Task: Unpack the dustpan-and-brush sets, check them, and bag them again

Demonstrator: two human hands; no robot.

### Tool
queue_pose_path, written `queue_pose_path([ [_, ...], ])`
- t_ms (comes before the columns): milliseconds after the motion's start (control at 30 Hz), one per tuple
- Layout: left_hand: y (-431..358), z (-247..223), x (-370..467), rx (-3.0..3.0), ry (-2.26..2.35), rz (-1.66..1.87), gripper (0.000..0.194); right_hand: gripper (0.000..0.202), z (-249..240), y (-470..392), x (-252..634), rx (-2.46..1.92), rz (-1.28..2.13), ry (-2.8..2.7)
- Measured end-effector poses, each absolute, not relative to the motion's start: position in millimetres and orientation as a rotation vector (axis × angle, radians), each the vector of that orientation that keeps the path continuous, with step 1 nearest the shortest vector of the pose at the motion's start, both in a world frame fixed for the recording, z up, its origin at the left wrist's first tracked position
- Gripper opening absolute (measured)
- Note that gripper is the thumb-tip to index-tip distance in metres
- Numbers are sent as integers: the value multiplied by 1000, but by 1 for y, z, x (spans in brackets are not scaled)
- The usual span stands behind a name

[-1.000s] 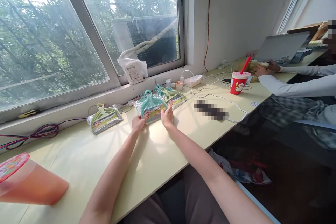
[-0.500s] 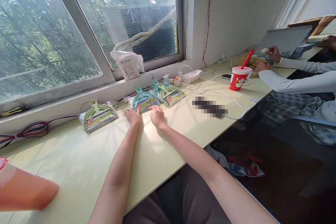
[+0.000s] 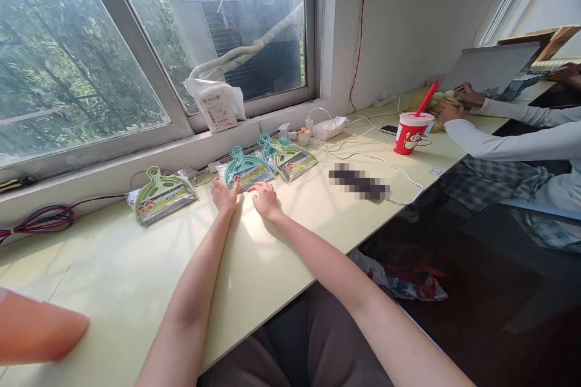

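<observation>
A blue dustpan set (image 3: 247, 170) in clear wrap lies on the pale table (image 3: 136, 266), just beyond my hands. My left hand (image 3: 224, 195) rests at its near left corner, fingers apart. Near its front edge is my right hand (image 3: 265, 198), index finger stretched out and the others loosely curled, holding nothing. A green wrapped set (image 3: 293, 162) lies to the right, partly over another blue one (image 3: 265, 144). Farther left sits a second green set (image 3: 164, 196).
An orange cup (image 3: 40, 328) is at the near left, coiled cables (image 3: 43, 222) behind it. To the right are a blurred dark object (image 3: 358, 182), a white cord and a red cup (image 3: 411, 133). Another person's hands (image 3: 454, 106) are at the far right.
The view has shifted slightly. My right index finger has moved off the blue set's wrapped front toward my left hand. The other person's raised hand has lowered with the pale round item.
</observation>
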State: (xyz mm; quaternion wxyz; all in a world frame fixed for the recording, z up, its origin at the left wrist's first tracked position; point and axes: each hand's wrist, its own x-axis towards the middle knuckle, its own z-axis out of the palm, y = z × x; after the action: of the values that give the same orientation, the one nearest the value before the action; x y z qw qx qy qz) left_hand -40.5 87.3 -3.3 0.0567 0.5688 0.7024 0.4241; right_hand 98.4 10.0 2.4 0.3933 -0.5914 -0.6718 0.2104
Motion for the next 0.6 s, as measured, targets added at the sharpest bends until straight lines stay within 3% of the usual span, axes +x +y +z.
queue_pose_path([
  [233, 78, 11, -104, 1464, 2402, 1725, 44, 36, 5, 5, 95, -1406, 330, -1933],
  [467, 79, 9, -231, 1214, 2707, 1252, 56, 23, -3, 0, 82, -990, 199, -2445],
  [600, 69, 10, -260, 1094, 2737, 1306, 56, 22, -4, -3, 82, -996, 212, -2438],
])
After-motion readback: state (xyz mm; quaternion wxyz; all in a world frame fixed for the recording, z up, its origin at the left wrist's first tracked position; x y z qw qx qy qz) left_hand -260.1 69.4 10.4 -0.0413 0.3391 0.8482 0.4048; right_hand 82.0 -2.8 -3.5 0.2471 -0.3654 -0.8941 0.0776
